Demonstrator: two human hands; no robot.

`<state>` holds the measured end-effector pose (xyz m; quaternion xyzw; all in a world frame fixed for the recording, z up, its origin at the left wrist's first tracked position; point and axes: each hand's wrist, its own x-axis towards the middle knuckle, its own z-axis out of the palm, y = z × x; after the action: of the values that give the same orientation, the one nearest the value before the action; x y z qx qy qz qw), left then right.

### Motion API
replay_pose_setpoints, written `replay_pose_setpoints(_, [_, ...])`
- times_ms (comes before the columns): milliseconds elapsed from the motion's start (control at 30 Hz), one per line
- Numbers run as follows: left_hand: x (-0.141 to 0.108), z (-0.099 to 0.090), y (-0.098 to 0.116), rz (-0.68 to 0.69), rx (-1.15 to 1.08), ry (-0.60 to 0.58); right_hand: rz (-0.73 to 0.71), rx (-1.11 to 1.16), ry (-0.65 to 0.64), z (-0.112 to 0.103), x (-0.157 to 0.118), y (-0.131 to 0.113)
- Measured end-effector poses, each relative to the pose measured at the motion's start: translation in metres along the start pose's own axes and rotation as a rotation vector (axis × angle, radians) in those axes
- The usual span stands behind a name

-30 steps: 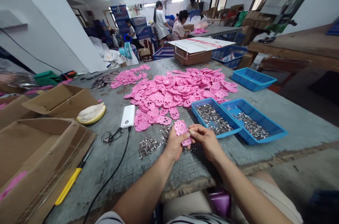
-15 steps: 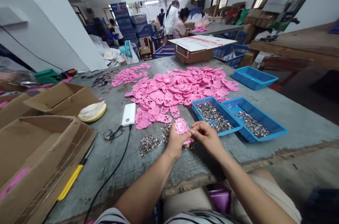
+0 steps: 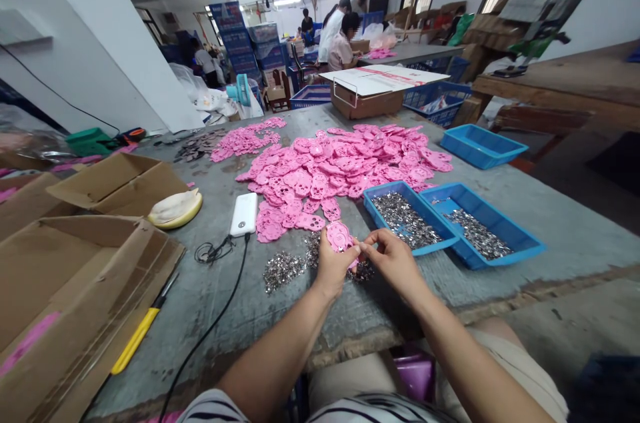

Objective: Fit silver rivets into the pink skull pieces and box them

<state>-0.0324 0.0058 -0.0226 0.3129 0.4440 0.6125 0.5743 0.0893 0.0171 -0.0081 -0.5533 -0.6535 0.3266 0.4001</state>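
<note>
Standing boxes: near box [image 3: 103, 300] and far box [image 3: 147, 190] are both gaping open; a pink strip [image 3: 30, 341] is showing at the near one, inside or not I cannot tell.
Metal heap [image 3: 283, 271]: small parts are lying loose on the counter [image 3: 200, 316].
Left hand [image 3: 333, 268]: it is clamping the pink piece [image 3: 339, 235] above the counter, near the pink pile [image 3: 325, 166].
Right hand [image 3: 395, 260]: thumb and fingertips are meeting at the piece's edge; what they are pinching I cannot tell.
Handwork: the hands seem to be working at that edge, which is calling for steady support and a fine pinch.
Trays: left tray [image 3: 444, 246] and right tray [image 3: 530, 248] are holding metal parts; back tray [image 3: 485, 155] is standing beyond.
</note>
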Motion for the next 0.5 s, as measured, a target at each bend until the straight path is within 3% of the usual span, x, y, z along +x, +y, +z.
replay_pose_setpoints(167, [-0.001,0.0,0.0,0.026,-0.044,-0.018,0.114,0.281,-0.052,0.005,0.0,0.003])
replay_pose_setpoints(333, [-0.001,-0.003,0.002,-0.002,-0.228,-0.099,0.109,0.394,0.134,0.014,-0.006,0.006])
replay_pose_setpoints(500, [-0.002,-0.002,0.005,-0.061,-0.264,-0.158,0.15,0.441,0.202,0.023,-0.01,0.005])
